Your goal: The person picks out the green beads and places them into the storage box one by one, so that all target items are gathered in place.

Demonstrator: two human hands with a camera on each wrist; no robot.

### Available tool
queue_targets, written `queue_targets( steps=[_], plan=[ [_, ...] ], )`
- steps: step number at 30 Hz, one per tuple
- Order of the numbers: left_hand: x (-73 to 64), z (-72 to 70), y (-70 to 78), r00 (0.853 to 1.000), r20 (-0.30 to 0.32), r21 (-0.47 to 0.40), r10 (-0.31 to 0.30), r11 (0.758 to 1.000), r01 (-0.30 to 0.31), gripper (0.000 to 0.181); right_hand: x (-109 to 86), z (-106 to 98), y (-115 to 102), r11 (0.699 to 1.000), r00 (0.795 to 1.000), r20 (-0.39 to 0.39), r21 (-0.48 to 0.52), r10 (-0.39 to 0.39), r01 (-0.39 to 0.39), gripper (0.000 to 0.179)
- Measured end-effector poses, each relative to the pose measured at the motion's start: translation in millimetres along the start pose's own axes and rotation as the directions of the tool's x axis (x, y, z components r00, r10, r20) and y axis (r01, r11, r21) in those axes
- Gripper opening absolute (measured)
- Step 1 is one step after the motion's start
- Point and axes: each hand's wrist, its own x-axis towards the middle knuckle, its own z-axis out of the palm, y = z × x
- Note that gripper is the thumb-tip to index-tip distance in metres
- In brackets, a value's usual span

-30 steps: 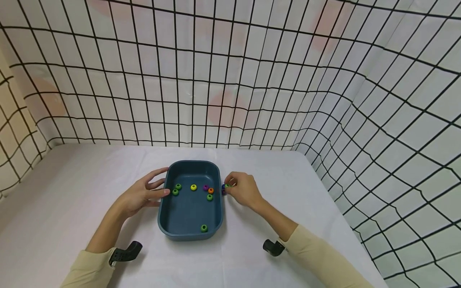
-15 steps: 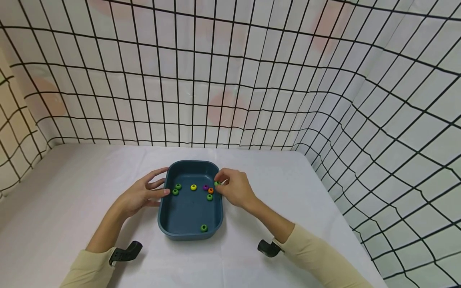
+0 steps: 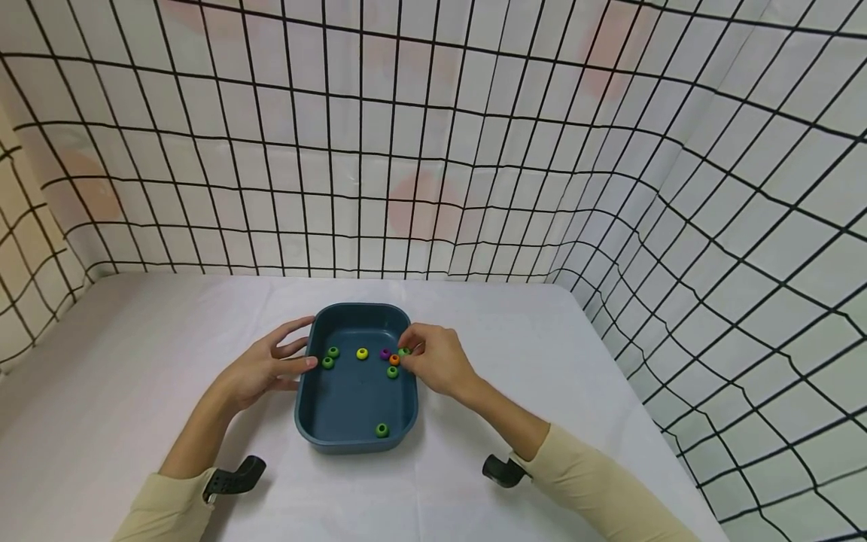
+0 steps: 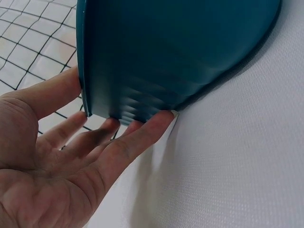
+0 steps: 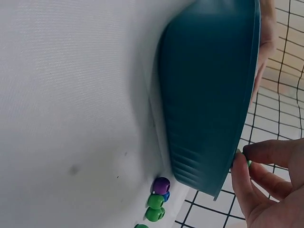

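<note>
A blue rectangular tray [image 3: 355, 406] holds several round beads with holes: green, an orange bead [image 3: 395, 360], a purple bead [image 3: 385, 354] and a yellow bead [image 3: 362, 353]. My right hand [image 3: 440, 361] reaches over the tray's right rim and pinches a green bead [image 5: 248, 163] between thumb and fingertip, partly hidden by the fingers. On the left side, my left hand [image 3: 260, 369] rests against the tray, thumb at the rim and the other fingers spread fairly straight along the outer wall [image 4: 156, 61].
Outside the tray by its right wall, a purple bead [image 5: 161, 185], a blue bead [image 5: 166, 195] and a few green beads [image 5: 155, 201] lie on the white cloth [image 3: 515, 324]. A black wire grid [image 3: 433, 181] stands behind and beside the table.
My right hand has lifted a green bead from beside the tray and carried it left, over the rim and slightly down inside. The left hand has stayed on the tray.
</note>
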Motion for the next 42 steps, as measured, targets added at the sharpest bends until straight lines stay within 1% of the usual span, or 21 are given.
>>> queue_targets(
  steps=[6,10,17,24,34,42],
  plan=[
    [-1.0,0.5,-0.9,1.000,-0.003,0.000,-0.001,1.000,0.001,0.087,-0.3,1.0,0.2,1.000,1.000,-0.005,-0.003,0.010,-0.010,0.014],
    [-0.6,0.2,-1.1,1.000,-0.001,-0.003,0.003,1.000,-0.003,0.087,-0.3,1.5,0.5,1.000,1.000,-0.007,-0.010,0.002,-0.002,0.015],
    [0.3,-0.8,-1.1,1.000,0.020,-0.027,0.010,1.000,-0.009,0.086,0.0,1.7,-0.2,1.000,1.000,-0.005,-0.024,-0.006,0.005,0.012],
    [-0.4,-1.6,-1.0,1.000,0.018,-0.020,0.004,1.000,-0.004,0.086,0.0,1.5,-1.3,1.000,1.000,0.007,-0.015,-0.009,0.009,0.019],
    [-0.9,-0.6,0.3,1.000,0.017,-0.015,0.010,1.000,-0.010,0.086,-0.8,0.6,-2.9,1.000,1.000,0.001,-0.014,0.009,-0.009,0.020],
    [-0.6,-0.8,-0.3,1.000,0.018,-0.016,0.010,1.000,-0.010,0.086,-0.6,-0.4,-2.2,1.000,1.000,-0.025,-0.001,-0.009,0.009,0.017]
  ],
)
